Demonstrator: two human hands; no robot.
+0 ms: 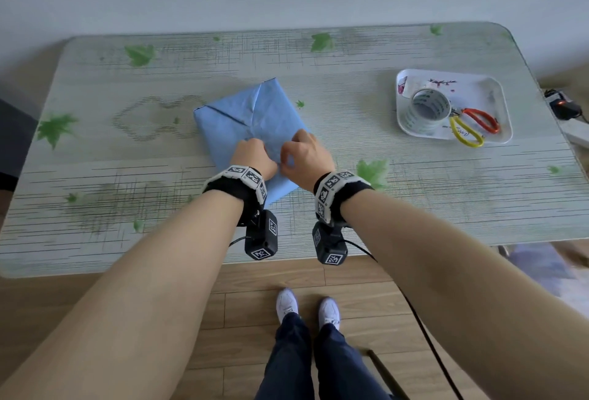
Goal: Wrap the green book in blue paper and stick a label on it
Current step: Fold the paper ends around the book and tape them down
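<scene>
A parcel of blue paper (245, 112) lies on the table's middle, turned at an angle, with folded flaps meeting on top. The green book is fully hidden inside it. My left hand (253, 154) rests on the parcel's near end with its fingers curled down onto the paper. My right hand (304, 154) is beside it, thumb and fingers pinching a fold of the paper at the near corner. No label is visible on the parcel.
A white tray (497, 93) at the right of the table (127, 160) holds a roll of clear tape (428, 109), red and yellow scissors (471, 128) and a small sheet. A dark device lies past the right edge.
</scene>
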